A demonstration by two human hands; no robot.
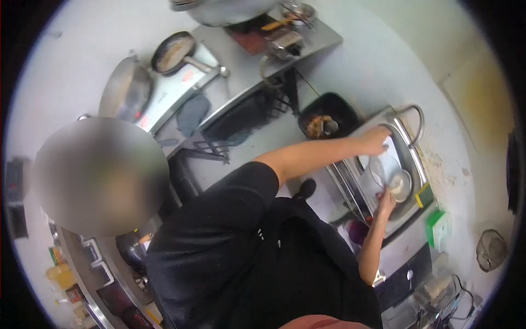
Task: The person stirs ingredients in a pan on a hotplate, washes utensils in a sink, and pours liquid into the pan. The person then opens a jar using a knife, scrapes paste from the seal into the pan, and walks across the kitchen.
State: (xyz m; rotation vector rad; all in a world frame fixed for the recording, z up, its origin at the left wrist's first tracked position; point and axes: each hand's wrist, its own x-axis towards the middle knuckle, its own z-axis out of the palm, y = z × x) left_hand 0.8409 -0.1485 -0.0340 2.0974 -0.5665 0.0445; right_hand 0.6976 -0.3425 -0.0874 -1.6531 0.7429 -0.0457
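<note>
My left hand reaches over the metal sink, its fingers curled down at the far end beside a white flat piece. What those fingers hold, if anything, is too small to make out. Lower down, my right hand is closed at the edge of a small pale round bowl, which is tilted inside the sink. Just above and left of that hand, a clear plastic container lies with its round mouth showing; whether the hand also touches it is unclear.
A curved faucet rises behind the sink. A yellow-green sponge and a green-and-white box are near its corner. Left of the sink stands a black bin with food scraps. Pans sit on the far counter.
</note>
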